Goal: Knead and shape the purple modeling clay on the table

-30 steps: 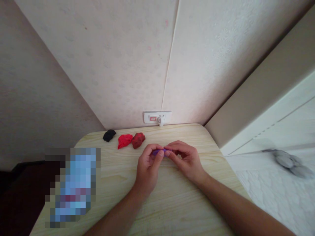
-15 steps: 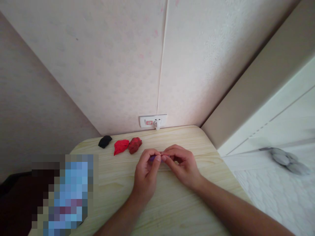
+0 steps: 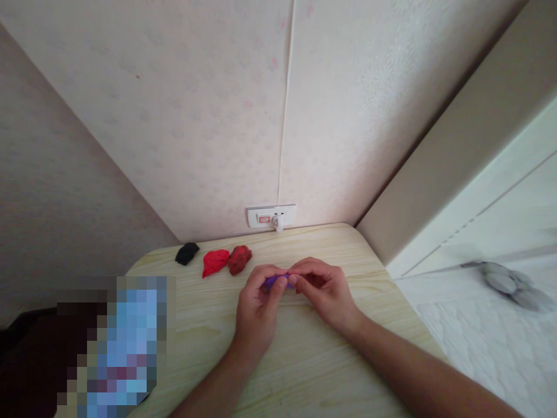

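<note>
A small purple piece (image 3: 272, 281), soft-looking and mostly covered by fingers, is pinched between both hands above the table. My left hand (image 3: 257, 299) is closed on its left part, thumb and forefinger together. On the other side, the thumb and fingertips of my right hand (image 3: 324, 290) pinch its right end, meeting the left fingertips. Whether it is cloth or some other material I cannot tell. Beyond my left hand lie a dark red crumpled bundle (image 3: 239, 259), a bright red crumpled bundle (image 3: 214, 263) touching or nearly touching it, and a black bundle (image 3: 187, 253) farther left.
The pale wood-grain table (image 3: 200, 348) reaches the wall. A socket (image 3: 270, 216) with a white plug (image 3: 278, 223) sits just above its back edge. A pixelated blue object (image 3: 126, 331) is at the left. A white quilted surface (image 3: 483, 348) lies at the right.
Slightly more of the purple piece shows between my fingers. Both hands stay in nearly the same place, still pinching. The bundles have not moved on the table.
</note>
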Demonstrator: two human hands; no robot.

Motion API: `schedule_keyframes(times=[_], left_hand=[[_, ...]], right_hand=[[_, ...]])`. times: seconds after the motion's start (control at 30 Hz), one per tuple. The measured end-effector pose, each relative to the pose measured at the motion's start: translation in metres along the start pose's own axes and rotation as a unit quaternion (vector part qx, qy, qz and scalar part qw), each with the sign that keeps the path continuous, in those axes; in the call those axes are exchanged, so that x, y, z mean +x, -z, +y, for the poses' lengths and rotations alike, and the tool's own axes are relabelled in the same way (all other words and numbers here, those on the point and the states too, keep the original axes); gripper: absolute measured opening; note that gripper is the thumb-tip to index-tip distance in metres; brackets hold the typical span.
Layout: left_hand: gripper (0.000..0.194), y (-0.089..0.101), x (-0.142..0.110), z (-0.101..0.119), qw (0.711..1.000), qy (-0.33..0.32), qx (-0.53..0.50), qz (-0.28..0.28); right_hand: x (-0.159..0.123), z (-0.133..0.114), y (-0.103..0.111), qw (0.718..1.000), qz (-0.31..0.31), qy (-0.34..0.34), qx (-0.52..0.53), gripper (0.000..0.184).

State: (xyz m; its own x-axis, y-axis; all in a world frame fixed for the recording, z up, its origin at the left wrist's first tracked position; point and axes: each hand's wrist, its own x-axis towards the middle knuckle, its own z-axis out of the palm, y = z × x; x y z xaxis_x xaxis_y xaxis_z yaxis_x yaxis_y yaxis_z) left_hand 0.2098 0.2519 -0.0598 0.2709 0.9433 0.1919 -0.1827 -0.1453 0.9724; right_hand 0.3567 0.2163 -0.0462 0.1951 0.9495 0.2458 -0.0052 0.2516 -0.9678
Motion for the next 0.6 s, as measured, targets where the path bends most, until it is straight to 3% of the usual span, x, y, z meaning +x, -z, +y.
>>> schedule_keyframes(times=[0.13, 0.3, 0.5, 0.6], left_hand=[[0.01, 0.0002, -0.0011, 0.0002, 1.0, -0.014, -0.007, 0.009], [0.009, -0.0002, -0.0046, -0.0004, 0.998, -0.006, -0.053, 0.018], [0.013, -0.0001, -0.0022, -0.005, 0.995, 0.055, -0.086, 0.011], [0.016, 0.0009, -0.0017, -0.0091, 0.99, 0.079, -0.12, 0.014]], right_hand=[[-0.0003, 0.0028, -0.0023, 0.998, 0.006, -0.048, 0.039, 0.017], [-0.0002, 0.0015, -0.0026, 1.0, -0.006, -0.018, 0.017, 0.011], [0.0015, 0.0019, -0.0004, 1.0, -0.01, -0.02, 0.013, 0.014], [0.0009, 0.0033, -0.0008, 1.0, -0.012, 0.013, -0.012, 0.015]])
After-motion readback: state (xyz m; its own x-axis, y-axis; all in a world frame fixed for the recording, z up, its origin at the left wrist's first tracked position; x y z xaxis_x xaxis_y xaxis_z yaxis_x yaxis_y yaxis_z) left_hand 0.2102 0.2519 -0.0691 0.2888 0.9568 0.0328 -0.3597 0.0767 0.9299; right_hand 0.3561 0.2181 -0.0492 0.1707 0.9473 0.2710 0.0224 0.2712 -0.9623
